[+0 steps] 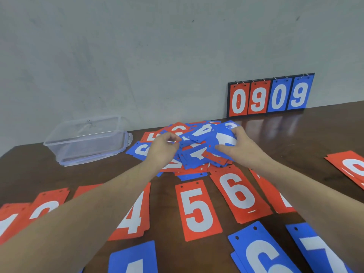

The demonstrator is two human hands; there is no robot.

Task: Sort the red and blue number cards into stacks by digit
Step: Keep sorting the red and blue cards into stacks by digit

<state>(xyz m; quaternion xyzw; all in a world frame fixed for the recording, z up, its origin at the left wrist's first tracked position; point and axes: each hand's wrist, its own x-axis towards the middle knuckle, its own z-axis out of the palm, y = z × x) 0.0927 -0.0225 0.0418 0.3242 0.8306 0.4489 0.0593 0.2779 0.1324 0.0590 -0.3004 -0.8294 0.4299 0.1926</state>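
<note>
The dark wooden table point(325, 134) carries everything. Against the wall leans a flip scoreboard point(269, 95) showing 0909, and on the left stands a clear plastic box point(86, 138), probably the cards' container. In the middle lies the unsorted card pile point(195, 146). Nearer the person, started stacks lie in rows by digit: red 4 point(136, 213), red 5 point(198, 209), red 6 point(238, 194), blue 6 point(262, 255). The right hand point(240, 148) holds a curved blue card point(224, 141) with curled fingers, seemingly to read it. The left hand point(163, 148) pinches another card's edge in the pile.
</note>
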